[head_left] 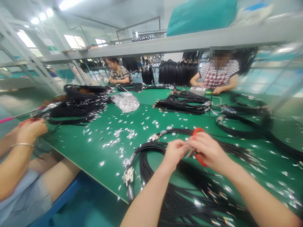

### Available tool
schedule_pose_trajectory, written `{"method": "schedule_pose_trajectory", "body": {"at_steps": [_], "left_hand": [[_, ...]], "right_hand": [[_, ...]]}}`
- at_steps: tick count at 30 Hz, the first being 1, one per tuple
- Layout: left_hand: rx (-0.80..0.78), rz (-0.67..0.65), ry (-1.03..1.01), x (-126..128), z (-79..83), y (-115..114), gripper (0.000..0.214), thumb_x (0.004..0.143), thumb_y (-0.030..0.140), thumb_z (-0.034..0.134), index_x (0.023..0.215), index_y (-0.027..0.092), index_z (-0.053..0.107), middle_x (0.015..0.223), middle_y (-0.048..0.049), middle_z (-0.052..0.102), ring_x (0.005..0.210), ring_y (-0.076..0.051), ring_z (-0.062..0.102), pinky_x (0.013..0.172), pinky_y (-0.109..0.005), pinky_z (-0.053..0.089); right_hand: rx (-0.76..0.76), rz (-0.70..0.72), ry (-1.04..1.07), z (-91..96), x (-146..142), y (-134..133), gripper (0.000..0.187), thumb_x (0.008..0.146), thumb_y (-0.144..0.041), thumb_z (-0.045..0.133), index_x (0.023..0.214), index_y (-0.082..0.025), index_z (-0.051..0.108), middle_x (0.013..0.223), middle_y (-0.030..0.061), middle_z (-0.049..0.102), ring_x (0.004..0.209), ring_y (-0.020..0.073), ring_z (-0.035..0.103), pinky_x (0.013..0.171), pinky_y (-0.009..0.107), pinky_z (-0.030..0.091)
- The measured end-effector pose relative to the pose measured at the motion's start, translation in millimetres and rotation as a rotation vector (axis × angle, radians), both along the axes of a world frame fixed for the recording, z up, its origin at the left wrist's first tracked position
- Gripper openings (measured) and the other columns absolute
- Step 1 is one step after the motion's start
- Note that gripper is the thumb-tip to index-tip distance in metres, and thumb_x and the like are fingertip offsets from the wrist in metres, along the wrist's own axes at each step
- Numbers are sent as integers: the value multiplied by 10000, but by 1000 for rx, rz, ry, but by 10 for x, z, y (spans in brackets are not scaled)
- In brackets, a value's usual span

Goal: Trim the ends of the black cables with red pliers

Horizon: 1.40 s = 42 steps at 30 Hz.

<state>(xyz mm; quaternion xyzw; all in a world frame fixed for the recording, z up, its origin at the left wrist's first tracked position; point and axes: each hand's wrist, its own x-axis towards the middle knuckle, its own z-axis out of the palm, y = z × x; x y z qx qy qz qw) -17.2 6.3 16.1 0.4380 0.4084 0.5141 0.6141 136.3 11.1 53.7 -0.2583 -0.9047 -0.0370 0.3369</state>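
My right hand (209,149) grips a pair of scissors (201,160) with red handles, its short blades pointing down and left. Against it, my left hand (174,153) is closed in a pinch; what sits between its fingertips is too small and blurred to name. Both hands meet above the green table, over coiled bundles of black cables (148,156). Silver connectors (129,176) are gathered on the near bundle's left side. Loose cable ends (217,195) fan out below my right forearm, partly hidden by my arms.
Small clear plastic scraps (118,132) litter the green tabletop (80,148). A clear plastic bag (126,101) and more cable bundles (184,101) lie farther back. At left, a co-worker's hand (35,127) holds red-handled scissors. Two people sit across, beneath a grey shelf beam (146,44).
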Motion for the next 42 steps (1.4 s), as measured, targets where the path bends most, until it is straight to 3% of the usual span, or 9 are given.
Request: {"method": "schedule_pose_trajectory", "body": {"at_steps": [7,14,18,22,27,31,35,40,42], "left_hand": [[168,-212,305,10,-129,5,56,568,143,504,515,137,486,481,46,407,496,-73,349,474,-198,261],[394,-414,480,22,-290,5,84,643,156,531,570,121,550,568,19,512,573,-112,455,540,-211,353],[413,-447,436,22,-217,-54,90,680,160,548,690,124,630,648,-10,604,638,-144,538,613,-235,417],[529,-420,508,35,-65,-133,74,717,176,566,694,154,633,698,-11,621,640,-128,546,625,-234,423],[883,-17,652,117,-27,-218,121,799,192,512,728,173,608,757,-44,636,764,-167,530,740,-315,402],[983,306,841,122,-156,-152,151,812,141,461,724,165,581,710,-59,605,746,-182,489,711,-339,377],[754,419,760,54,-224,-13,150,812,157,451,690,158,538,680,-40,544,657,-147,483,620,-281,386],[413,277,499,44,-141,-26,65,767,192,511,721,164,547,634,10,540,567,-105,474,558,-229,382],[388,263,455,38,-90,-55,72,761,197,513,708,165,549,628,15,535,572,-104,472,565,-229,382]], "right_hand": [[98,-65,-412,-54,51,-184,249,857,-73,353,900,-153,586,654,41,498,610,162,435,548,280,350],[-131,-139,-470,-197,76,-361,200,800,-32,399,883,-153,534,733,63,533,662,170,477,593,283,365],[-548,-161,-243,-133,115,-301,144,763,-47,428,774,-185,468,667,6,522,588,127,462,546,247,350],[-1281,-14,199,-119,248,-217,152,693,-128,538,748,-200,415,598,-48,493,522,106,476,497,231,375],[-1745,259,929,-376,267,-181,241,675,-209,661,829,-202,475,594,-61,493,521,89,490,575,280,436],[-1734,262,1172,-432,73,-268,269,659,-175,690,834,-206,488,579,-68,487,512,71,471,574,257,427],[-1614,272,1026,-237,-92,-425,233,716,-216,634,854,-219,447,612,-57,496,539,112,525,571,296,436],[-912,-298,834,-123,-38,-256,209,686,-231,634,745,-213,435,630,-41,511,567,120,513,599,280,422],[-838,-374,779,-187,-43,-146,220,676,-270,640,767,-218,447,624,-45,506,560,122,504,584,276,423]]}}
